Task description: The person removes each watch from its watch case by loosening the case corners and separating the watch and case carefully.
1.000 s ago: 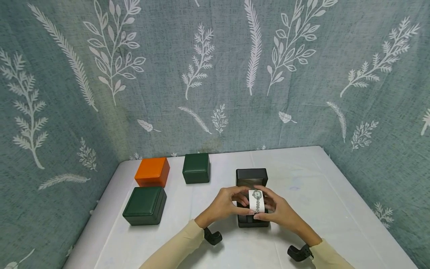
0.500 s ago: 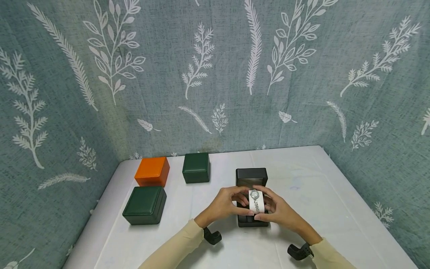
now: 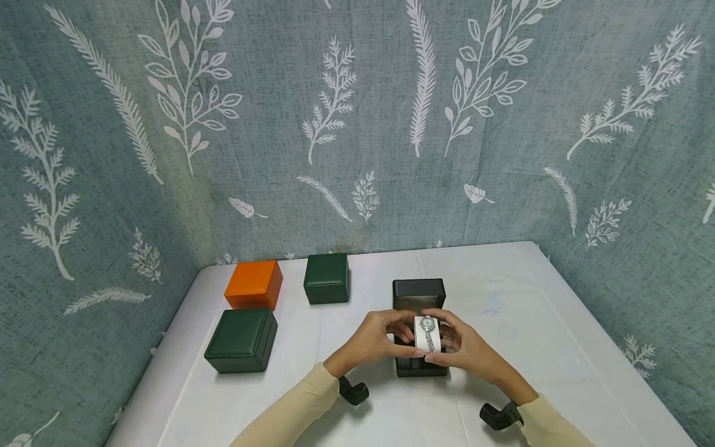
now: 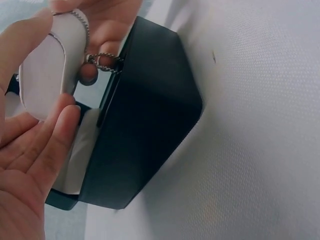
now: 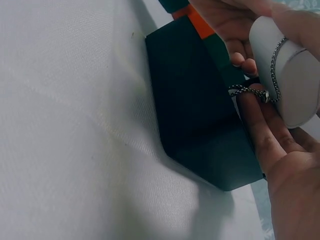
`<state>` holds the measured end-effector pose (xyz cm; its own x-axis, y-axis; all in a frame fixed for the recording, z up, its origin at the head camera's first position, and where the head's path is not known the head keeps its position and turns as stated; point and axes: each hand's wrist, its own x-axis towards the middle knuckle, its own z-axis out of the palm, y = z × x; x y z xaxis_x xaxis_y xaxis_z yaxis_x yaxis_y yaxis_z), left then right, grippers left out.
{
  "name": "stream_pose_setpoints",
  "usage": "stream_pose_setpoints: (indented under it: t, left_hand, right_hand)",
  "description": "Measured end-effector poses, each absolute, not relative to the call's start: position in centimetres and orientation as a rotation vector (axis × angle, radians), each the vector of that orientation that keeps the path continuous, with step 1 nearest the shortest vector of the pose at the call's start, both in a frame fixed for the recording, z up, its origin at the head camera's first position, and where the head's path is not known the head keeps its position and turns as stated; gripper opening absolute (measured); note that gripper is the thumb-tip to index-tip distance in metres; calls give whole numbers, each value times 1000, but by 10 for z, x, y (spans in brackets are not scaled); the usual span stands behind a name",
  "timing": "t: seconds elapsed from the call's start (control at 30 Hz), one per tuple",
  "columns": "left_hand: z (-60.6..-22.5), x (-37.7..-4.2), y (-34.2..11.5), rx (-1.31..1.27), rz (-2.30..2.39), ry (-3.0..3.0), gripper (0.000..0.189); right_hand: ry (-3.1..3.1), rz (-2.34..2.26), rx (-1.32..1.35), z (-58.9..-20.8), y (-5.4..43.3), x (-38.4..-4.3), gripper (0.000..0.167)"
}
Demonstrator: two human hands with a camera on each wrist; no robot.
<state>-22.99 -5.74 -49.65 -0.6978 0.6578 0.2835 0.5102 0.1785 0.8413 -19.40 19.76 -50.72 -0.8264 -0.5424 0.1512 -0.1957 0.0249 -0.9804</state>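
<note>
Between both hands is a white watch cushion (image 3: 419,343) with a silver watch (image 3: 427,325) lying over it, dial facing up. My left hand (image 3: 375,336) pinches the cushion's left side, thumb in front and fingers behind. On the opposite side my right hand (image 3: 468,351) grips it the same way. Directly below stands a black watch box (image 3: 421,372), its lid raised at the back. In the left wrist view, a thin chain loop (image 4: 105,62) hangs off the cushion toward the box wall. The cushion's flat oval end (image 5: 299,95) shows in the right wrist view.
To the left on the white table (image 3: 313,347) stand closed boxes: an orange box (image 3: 253,284) at the back, a dark green box (image 3: 241,341) in front of it, and another green box (image 3: 326,279) nearer the middle. A leaf-patterned curtain (image 3: 357,124) borders the table.
The watch dial shifts slightly left on the cushion, then back to the right, and the strap's slant changes. Both hands stay in about the same place over the box.
</note>
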Motion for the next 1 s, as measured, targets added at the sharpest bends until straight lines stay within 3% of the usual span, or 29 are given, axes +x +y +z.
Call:
stream_pose_setpoints:
  t: [1.0]
  left_hand:
    - [-494,-230,-59,1102,1533,2328,67]
  right_hand:
    - [2088,-1872,-752,-508,206,-191,83]
